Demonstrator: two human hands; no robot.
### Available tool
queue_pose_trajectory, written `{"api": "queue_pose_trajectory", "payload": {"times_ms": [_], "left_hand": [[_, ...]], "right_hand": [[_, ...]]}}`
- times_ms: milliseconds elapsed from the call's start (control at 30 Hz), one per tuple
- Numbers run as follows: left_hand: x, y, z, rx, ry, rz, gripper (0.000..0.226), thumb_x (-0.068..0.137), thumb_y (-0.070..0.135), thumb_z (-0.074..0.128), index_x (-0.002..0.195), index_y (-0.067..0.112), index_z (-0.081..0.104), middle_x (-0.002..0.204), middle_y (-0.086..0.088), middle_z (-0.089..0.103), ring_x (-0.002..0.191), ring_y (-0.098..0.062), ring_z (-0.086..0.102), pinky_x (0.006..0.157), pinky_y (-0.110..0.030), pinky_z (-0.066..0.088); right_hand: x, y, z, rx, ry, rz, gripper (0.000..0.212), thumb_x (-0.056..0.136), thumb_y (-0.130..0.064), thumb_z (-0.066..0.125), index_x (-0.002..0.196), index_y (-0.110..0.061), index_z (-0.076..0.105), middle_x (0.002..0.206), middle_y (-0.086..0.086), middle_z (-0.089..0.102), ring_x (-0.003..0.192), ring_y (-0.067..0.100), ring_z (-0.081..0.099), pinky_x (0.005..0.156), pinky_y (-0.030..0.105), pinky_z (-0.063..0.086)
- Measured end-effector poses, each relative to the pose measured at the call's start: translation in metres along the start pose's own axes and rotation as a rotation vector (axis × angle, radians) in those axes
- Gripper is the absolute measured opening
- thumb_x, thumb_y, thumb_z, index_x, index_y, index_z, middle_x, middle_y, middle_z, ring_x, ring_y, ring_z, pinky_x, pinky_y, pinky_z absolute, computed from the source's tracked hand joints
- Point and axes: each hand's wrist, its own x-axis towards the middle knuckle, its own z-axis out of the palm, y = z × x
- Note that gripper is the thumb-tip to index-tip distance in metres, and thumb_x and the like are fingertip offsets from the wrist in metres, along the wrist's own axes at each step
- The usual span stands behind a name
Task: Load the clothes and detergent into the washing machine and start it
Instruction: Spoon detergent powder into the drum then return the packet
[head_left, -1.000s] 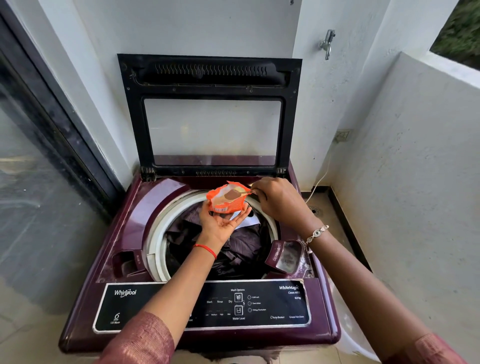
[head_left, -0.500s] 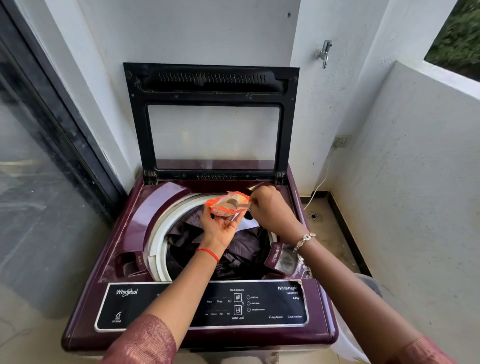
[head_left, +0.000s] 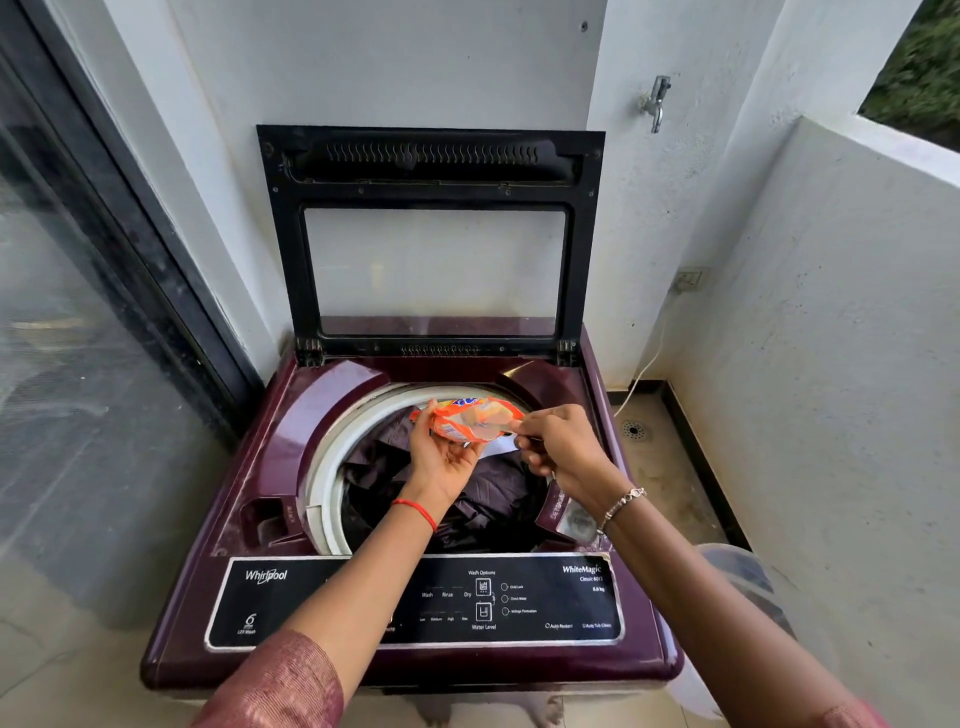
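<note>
A maroon top-loading washing machine (head_left: 260, 447) stands with its black glass lid (head_left: 431, 156) raised against the wall. Dark clothes (head_left: 488, 499) fill the drum inside the white rim (head_left: 332, 457). Over the drum, my left hand (head_left: 441, 457) holds an orange detergent sachet (head_left: 467, 421) from below. My right hand (head_left: 561, 447) pinches the sachet's right edge. The sachet lies nearly flat, tilted toward the drum. The black control panel (head_left: 519, 597) runs along the machine's front, partly covered by my forearms.
A glass sliding door (head_left: 78, 364) is close on the left. A white half-wall (head_left: 831, 364) closes the right side, with a tap (head_left: 657, 101) and a wall socket (head_left: 688, 280) behind. A pale plastic container (head_left: 743, 587) stands at the machine's right. A floor drain (head_left: 634, 430) sits beyond.
The sachet has tipped from facing me to lying nearly flat over the drum. My right hand has shifted slightly along its right edge. The camera view has dropped a little.
</note>
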Motion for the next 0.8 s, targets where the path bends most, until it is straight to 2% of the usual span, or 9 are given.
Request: {"api": "queue_pose_trajectory", "payload": {"times_ms": [67,200,367,567,667,733,800], "left_hand": [[-0.001,0.002,0.001,0.020,0.019,-0.003,0.035,0.092,0.038,0.049,0.088,0.005,0.059,0.090,-0.015,0.062,0.083,-0.025,0.061,0.059,-0.037,0.058],[-0.002,0.007,0.004,0.036,0.022,0.010,0.034,0.091,0.039,0.050,0.086,0.007,0.059,0.089,-0.013,0.061,0.082,-0.024,0.060,0.056,-0.036,0.058],[-0.002,0.011,0.010,0.043,0.007,0.025,0.036,0.091,0.040,0.050,0.087,0.006,0.058,0.090,-0.013,0.061,0.084,-0.024,0.060,0.080,-0.039,0.052],[0.001,0.004,0.011,-0.024,-0.057,-0.014,0.037,0.090,0.041,0.052,0.093,0.004,0.057,0.102,-0.017,0.059,0.094,-0.029,0.058,0.093,-0.049,0.046],[-0.001,-0.003,0.013,-0.039,-0.127,-0.062,0.041,0.091,0.042,0.050,0.099,0.002,0.057,0.105,-0.021,0.058,0.097,-0.036,0.057,0.091,-0.058,0.043],[-0.003,-0.008,0.016,-0.046,-0.135,-0.087,0.042,0.091,0.043,0.050,0.099,0.002,0.056,0.105,-0.021,0.057,0.098,-0.037,0.056,0.090,-0.059,0.042],[-0.002,-0.012,0.017,-0.072,-0.122,-0.122,0.044,0.090,0.045,0.051,0.098,0.001,0.055,0.107,-0.023,0.055,0.108,-0.041,0.052,0.093,-0.059,0.040]], "right_hand": [[0.000,0.004,-0.001,0.036,-0.006,0.026,0.017,0.087,0.005,0.050,0.071,0.000,0.056,0.050,0.005,0.045,0.030,0.008,0.034,0.033,0.012,0.020],[0.000,0.006,-0.006,0.142,0.010,0.076,0.017,0.087,0.006,0.050,0.072,0.001,0.059,0.042,0.000,0.045,0.030,0.008,0.033,0.034,0.012,0.020],[-0.004,0.003,-0.016,0.183,0.012,0.077,0.018,0.087,0.006,0.048,0.073,0.001,0.059,0.044,0.000,0.041,0.031,0.008,0.032,0.033,0.012,0.019],[-0.012,-0.010,-0.030,0.114,0.105,0.016,0.015,0.087,0.006,0.047,0.079,0.001,0.059,0.039,-0.006,0.035,0.031,0.005,0.028,0.032,0.011,0.017],[-0.014,-0.014,-0.038,0.124,0.138,-0.005,0.020,0.086,0.007,0.046,0.071,0.001,0.059,0.038,-0.006,0.033,0.031,0.006,0.025,0.031,0.011,0.016],[-0.016,-0.015,-0.043,0.129,0.142,-0.015,0.023,0.086,0.007,0.046,0.069,0.000,0.059,0.037,-0.007,0.032,0.031,0.005,0.025,0.031,0.010,0.016],[-0.018,-0.015,-0.049,0.120,0.141,-0.026,0.023,0.086,0.007,0.046,0.069,0.000,0.059,0.036,-0.007,0.033,0.030,0.005,0.025,0.032,0.010,0.017]]}}
